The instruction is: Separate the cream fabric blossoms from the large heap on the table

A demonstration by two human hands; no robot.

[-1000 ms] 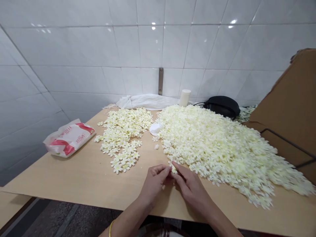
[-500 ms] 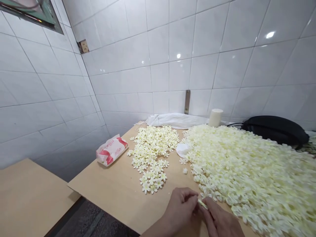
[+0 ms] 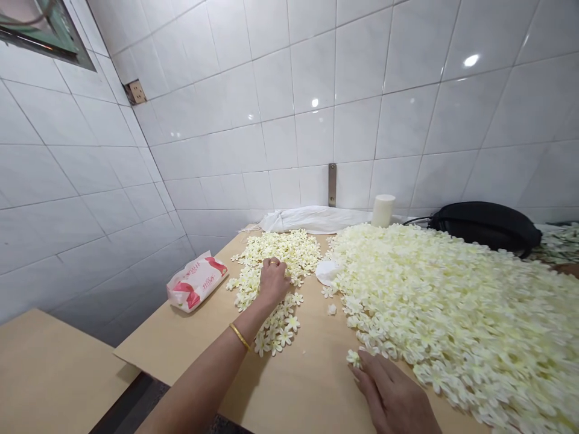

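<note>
Head view: left hand [image 3: 274, 280] reaches out over the smaller flower pile [image 3: 296, 244], fingers curled down among the blossoms; cannot tell whether they have closed on one, as the back of the hand hides the tips. Gold bracelet [image 3: 239, 336] on that wrist. Right hand [image 3: 392, 389] low at the near side, thumb and fingers pinching a pale flower piece [image 3: 353, 358], possibly more than one layer, just beside the near edge of the larger flower heap [image 3: 429, 289]. Both lots lie on the wood-toned bench [image 3: 289, 386], smaller pile to the left, larger spread right. Between them, a white round piece [image 3: 326, 272] touching the larger heap, and a small white scrap [image 3: 332, 309] nearer. Red-and-white packet [image 3: 196, 282] left of the smaller pile. Behind, along the tiled wall [image 3: 312, 138]: crumpled white sheeting [image 3: 312, 220], an upright white cylinder [image 3: 383, 211], and a rounded black object [image 3: 486, 226].
</note>
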